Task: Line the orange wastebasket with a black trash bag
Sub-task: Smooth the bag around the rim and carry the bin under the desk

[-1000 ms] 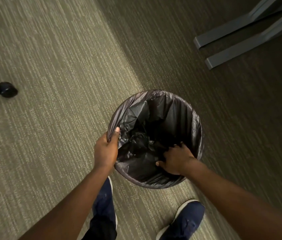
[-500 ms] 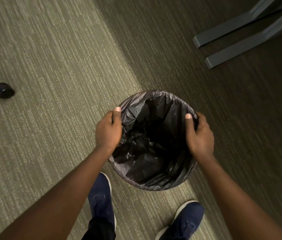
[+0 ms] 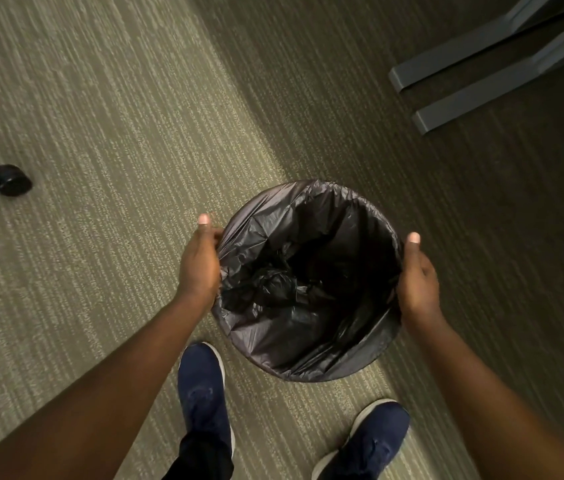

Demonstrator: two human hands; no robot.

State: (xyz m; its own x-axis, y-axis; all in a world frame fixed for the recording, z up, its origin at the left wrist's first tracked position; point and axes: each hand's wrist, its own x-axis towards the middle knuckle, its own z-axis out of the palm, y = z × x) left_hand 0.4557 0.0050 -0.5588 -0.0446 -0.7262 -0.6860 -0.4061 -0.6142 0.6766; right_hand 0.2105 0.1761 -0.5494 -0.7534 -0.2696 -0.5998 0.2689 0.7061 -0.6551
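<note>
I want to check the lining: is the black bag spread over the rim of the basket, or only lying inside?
Spread over the rim: the bag wraps the basket edge all around, and its bottom lies bunched inside.

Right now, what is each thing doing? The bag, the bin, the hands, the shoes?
Black trash bag: open, inside the bin, its edge folded over the rim all round.
Wastebasket: upright on the carpet, covered by the bag.
Left hand: against the bin's left side, thumb up.
Right hand: against the right side, thumb up.
Blue shoes: flat on the carpet.
</note>
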